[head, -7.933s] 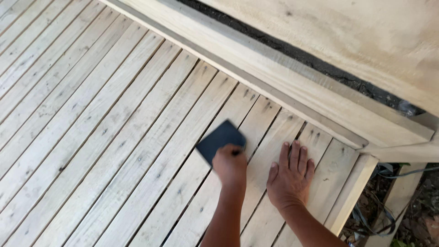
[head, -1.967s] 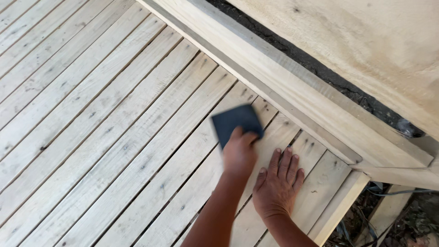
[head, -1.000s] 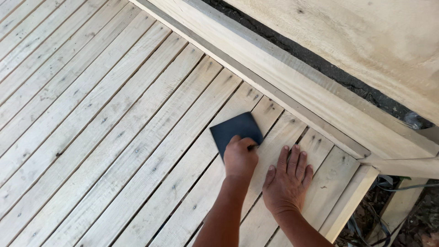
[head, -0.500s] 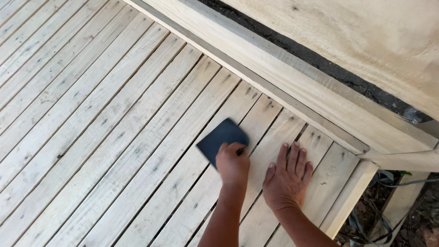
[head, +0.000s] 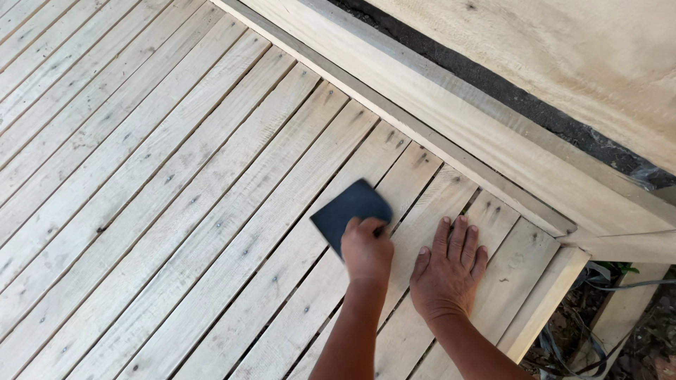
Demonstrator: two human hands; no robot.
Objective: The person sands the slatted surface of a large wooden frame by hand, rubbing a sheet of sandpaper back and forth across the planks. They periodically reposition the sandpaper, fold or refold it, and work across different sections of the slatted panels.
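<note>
Slatted pale wood surface [head: 176, 183] fills the view, thick beam [head: 451, 119] along its far edge, rough board [head: 563, 63] beyond. Near the right corner my right hand [head: 447, 271] lies flat, fingers spread, gripping nothing. Just beside it my left hand [head: 366, 250] is curled, pinching a dark sanding sheet [head: 346, 211] pressed on the slats.

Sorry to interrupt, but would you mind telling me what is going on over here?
A person is leaning over a platform of pale wooden slats. Their left hand presses a dark sheet of sandpaper onto one slat, while the right hand lies flat, fingers spread, on the slats beside it. Both are near the corner, by the raised wooden border.
</note>
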